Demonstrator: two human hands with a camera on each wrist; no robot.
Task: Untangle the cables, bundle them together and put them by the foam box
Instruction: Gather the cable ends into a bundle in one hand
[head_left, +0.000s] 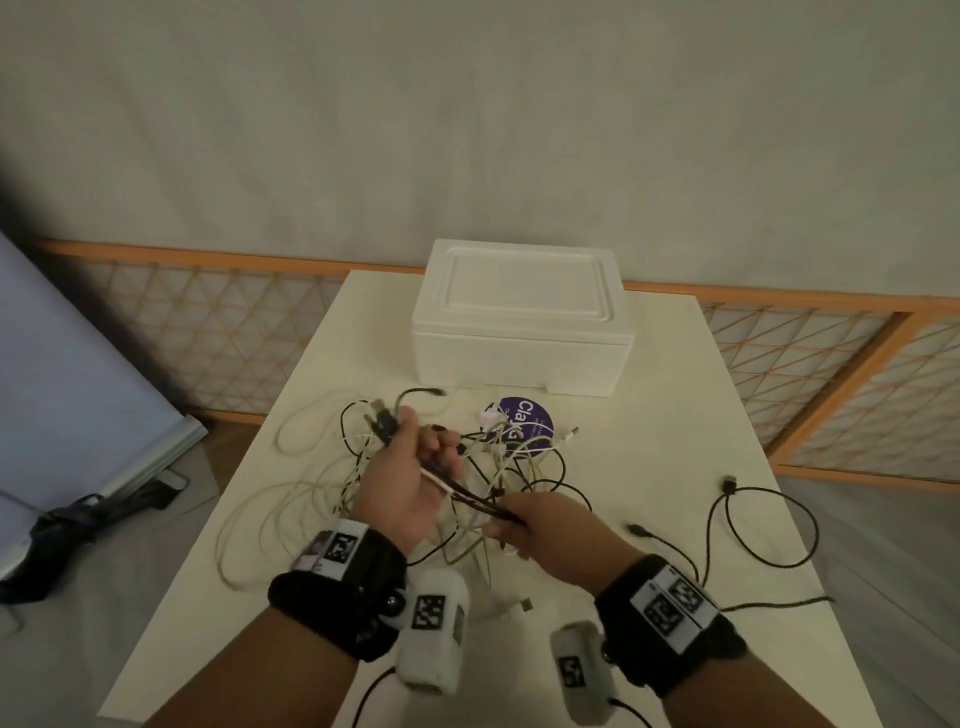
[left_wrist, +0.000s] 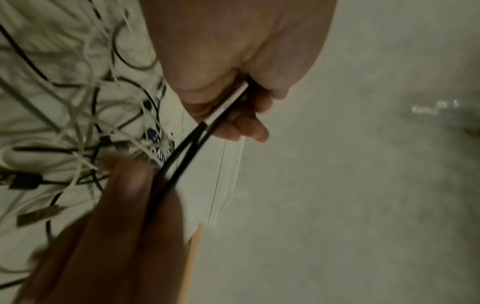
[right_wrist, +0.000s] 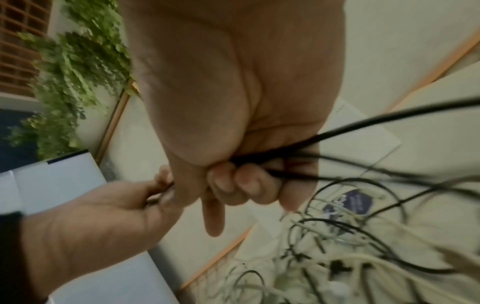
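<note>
A tangle of black and white cables (head_left: 498, 462) lies on the white table (head_left: 649, 395), in front of the closed white foam box (head_left: 517, 317). My left hand (head_left: 410, 467) is raised over the tangle and grips a bunch of cable ends, with plugs sticking out past its fingers. My right hand (head_left: 524, 519) grips the same black strands a little nearer to me. The left wrist view shows black and white strands (left_wrist: 207, 123) running out of the curled left fingers (left_wrist: 249, 123). In the right wrist view the right fingers (right_wrist: 244, 185) curl round black cables (right_wrist: 363, 127).
A separate black cable (head_left: 769, 519) loops on the table's right side. A purple round sticker (head_left: 524, 423) lies under the tangle. A lattice fence (head_left: 208, 327) runs behind the table. A pale board (head_left: 67, 374) leans at the left, with dark gear on the floor.
</note>
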